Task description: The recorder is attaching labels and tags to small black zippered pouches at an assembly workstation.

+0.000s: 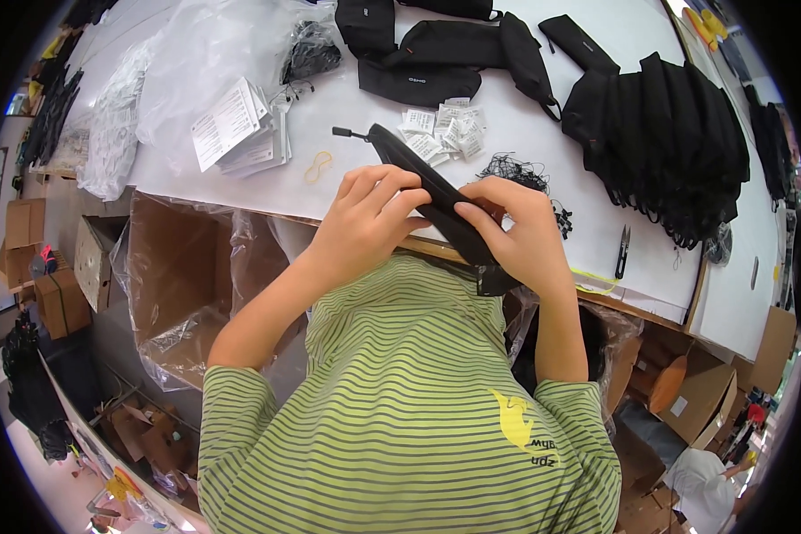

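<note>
A narrow black zippered pouch is held slantwise over the table's front edge, a zipper pull dangling from its far left end. My left hand grips its middle from the left, fingertips pressed on the fabric. From the right, my right hand pinches the same pouch between thumb and fingers. What lies inside the pouch is hidden. Just beyond my hands are a heap of small white labels and a tangle of thin black cords.
More black pouches lie at the back, with a large pile of them at right. Printed cards and clear plastic bags are at left. Black snips rest near the front edge. A plastic-lined cardboard box stands below the table.
</note>
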A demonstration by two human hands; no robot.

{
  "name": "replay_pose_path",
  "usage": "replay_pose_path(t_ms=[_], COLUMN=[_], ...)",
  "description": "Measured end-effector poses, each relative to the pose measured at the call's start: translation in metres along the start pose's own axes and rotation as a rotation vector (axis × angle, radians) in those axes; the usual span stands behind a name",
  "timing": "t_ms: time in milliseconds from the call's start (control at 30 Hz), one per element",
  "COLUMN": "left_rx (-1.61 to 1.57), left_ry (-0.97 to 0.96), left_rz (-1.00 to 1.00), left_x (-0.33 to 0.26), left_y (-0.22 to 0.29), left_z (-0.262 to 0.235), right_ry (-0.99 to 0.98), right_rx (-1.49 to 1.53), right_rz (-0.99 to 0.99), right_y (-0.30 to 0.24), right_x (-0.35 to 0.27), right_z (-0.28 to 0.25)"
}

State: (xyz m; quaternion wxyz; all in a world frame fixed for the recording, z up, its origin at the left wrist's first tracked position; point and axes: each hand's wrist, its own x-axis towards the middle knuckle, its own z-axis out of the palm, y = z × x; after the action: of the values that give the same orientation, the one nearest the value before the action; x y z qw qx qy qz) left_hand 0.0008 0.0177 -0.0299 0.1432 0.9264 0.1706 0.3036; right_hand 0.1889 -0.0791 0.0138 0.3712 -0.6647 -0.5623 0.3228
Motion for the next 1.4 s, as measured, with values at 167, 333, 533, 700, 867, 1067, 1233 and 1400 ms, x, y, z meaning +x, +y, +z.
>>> replay_pose_path(t_ms=[167, 333, 533, 700, 867, 1067, 1233, 1400], left_rx=[0.056, -0.001, 0.010, 0.026, 0.048, -0.165, -0.159, -0.036], left_ry=[0.023, 0.024, 0.108, 0.115, -0.060, -0.212, -0.162, -0.134], left_rz=[0.089, 0.184, 0.189, 0.204, 0.114, -0.197, -0.297, -0.376], left_x=[0.007, 0.008, 0.008, 0.009, 0.013, 0.016, 0.007, -0.006], left_y=[0.004, 0.003, 0.006, 0.006, 0.010, 0.005, -0.008, -0.030], left_z=[-0.009, -0.009, -0.005, -0.007, -0.024, -0.033, -0.031, -0.042], right_ry=[0.204, 0.210, 0.211, 0.216, 0.097, -0.126, -0.245, 0.373], right_rx=[-0.147, -0.180, -0.208, -0.189, 0.230, 0.326, 0.265, 0.970], right_rz=[-0.105, -0.208, -0.265, -0.321, -0.110, 0.177, 0.394, 0.400], right_y=[-0.010, -0.011, -0.018, -0.019, 0.000, 0.055, 0.072, 0.084], right_x=[-0.006, -0.010, -0.014, -0.015, -0.003, -0.022, -0.026, -0.034], right_z=[-0.009, -0.009, -0.006, -0.002, -0.007, 0.018, 0.024, -0.008])
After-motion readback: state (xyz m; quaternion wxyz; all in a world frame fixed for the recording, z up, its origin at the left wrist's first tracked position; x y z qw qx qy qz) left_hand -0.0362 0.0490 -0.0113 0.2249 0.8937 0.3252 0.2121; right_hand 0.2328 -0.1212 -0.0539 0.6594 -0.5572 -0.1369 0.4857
